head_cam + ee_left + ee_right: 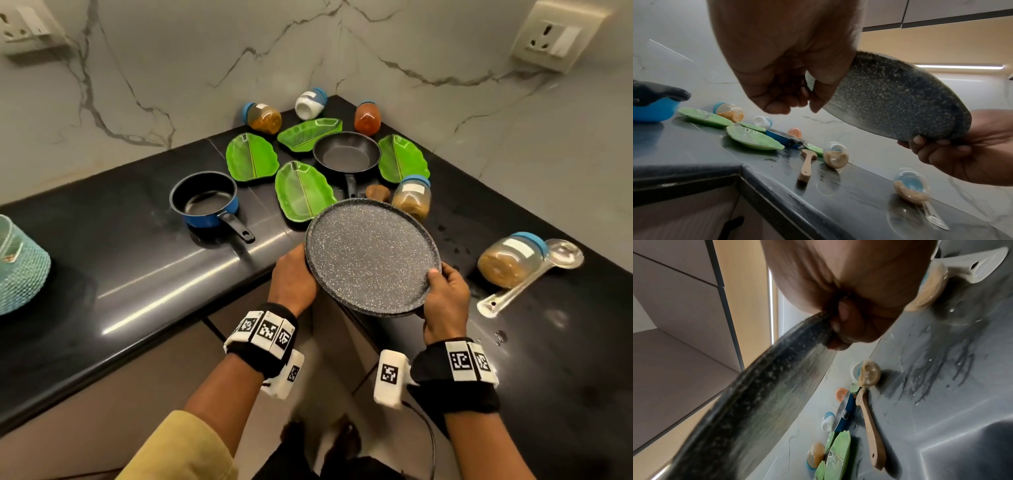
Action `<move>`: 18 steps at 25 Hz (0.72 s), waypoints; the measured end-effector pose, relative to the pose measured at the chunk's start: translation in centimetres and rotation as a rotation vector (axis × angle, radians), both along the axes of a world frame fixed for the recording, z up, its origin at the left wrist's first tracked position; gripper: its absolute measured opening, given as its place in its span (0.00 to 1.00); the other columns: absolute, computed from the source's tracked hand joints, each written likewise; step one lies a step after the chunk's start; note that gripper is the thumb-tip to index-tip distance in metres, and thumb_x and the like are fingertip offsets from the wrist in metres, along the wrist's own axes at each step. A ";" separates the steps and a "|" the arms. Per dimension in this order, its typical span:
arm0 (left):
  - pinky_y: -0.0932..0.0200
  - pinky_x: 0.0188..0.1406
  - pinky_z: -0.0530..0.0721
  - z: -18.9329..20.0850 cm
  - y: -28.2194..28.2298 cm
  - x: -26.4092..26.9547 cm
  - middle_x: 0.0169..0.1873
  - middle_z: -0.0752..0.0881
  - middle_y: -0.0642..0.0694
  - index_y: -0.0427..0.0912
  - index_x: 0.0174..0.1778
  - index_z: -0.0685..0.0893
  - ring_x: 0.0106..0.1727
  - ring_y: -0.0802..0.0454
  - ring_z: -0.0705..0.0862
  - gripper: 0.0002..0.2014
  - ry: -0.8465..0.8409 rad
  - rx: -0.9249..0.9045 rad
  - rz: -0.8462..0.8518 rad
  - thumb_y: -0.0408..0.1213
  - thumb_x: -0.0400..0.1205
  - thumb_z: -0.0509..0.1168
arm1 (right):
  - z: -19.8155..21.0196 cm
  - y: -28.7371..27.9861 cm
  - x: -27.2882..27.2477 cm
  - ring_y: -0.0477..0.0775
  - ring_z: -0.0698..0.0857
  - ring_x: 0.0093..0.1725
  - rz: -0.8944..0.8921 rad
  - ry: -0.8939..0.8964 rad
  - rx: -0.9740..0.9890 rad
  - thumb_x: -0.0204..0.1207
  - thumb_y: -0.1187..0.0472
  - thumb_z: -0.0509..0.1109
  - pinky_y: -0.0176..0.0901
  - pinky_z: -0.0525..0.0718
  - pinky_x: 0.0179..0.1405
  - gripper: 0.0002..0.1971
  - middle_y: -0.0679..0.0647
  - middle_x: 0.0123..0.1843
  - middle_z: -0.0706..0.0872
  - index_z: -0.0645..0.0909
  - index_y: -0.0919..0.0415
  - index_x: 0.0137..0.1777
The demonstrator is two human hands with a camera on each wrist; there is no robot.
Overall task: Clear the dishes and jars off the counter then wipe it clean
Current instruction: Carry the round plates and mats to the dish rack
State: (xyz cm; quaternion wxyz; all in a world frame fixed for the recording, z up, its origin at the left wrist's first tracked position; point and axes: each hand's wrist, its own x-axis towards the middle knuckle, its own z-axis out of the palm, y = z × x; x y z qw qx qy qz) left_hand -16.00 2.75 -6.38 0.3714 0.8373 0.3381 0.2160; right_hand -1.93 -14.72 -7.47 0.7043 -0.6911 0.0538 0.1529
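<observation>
Jars [412, 199] of brown powder lie on counter [137, 260].

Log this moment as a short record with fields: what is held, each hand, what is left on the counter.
held: round speckled grey griddle plate, lifted and tilted above the black counter
left hand: grips its left rim
right hand: grips its near right rim, thumb on top
plates left: four green leaf-shaped plates, e.g.
pans left: blue saucepan, black frying pan
jars left: five blue-lidded jars lying on their sides, e.g.
utensils: wooden spatula, clear ladle
</observation>
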 end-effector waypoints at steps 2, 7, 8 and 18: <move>0.48 0.45 0.83 0.6 -1.4 -0.6 0.46 0.90 0.40 0.39 0.45 0.83 0.49 0.38 0.87 0.12 -0.019 0.008 -0.037 0.42 0.76 0.58 | 0.3 -1.7 -1.1 0.62 0.86 0.59 -0.024 -0.001 0.010 0.83 0.60 0.62 0.68 0.84 0.60 0.12 0.56 0.55 0.88 0.80 0.55 0.63; 0.52 0.44 0.81 1.4 -4.6 -1.5 0.47 0.90 0.37 0.38 0.48 0.84 0.51 0.35 0.87 0.09 -0.038 0.077 -0.167 0.38 0.79 0.61 | 1.5 -6.8 -4.2 0.58 0.86 0.52 -0.131 -0.056 0.029 0.82 0.61 0.62 0.63 0.86 0.57 0.12 0.57 0.54 0.88 0.81 0.56 0.62; 0.53 0.42 0.79 1.6 -5.7 -1.9 0.46 0.90 0.37 0.38 0.47 0.84 0.51 0.35 0.87 0.08 -0.037 0.068 -0.188 0.37 0.79 0.62 | 1.6 -8.4 -5.2 0.57 0.86 0.50 -0.160 -0.065 0.024 0.82 0.60 0.62 0.60 0.87 0.53 0.11 0.57 0.53 0.88 0.81 0.55 0.61; 0.50 0.41 0.85 3.1 -19.9 -0.5 0.44 0.91 0.37 0.37 0.45 0.87 0.49 0.37 0.89 0.13 -0.125 0.045 -0.536 0.40 0.70 0.66 | 6.2 -25.7 -10.8 0.58 0.88 0.50 -0.420 -0.223 0.060 0.80 0.62 0.64 0.53 0.86 0.51 0.08 0.59 0.51 0.90 0.84 0.58 0.53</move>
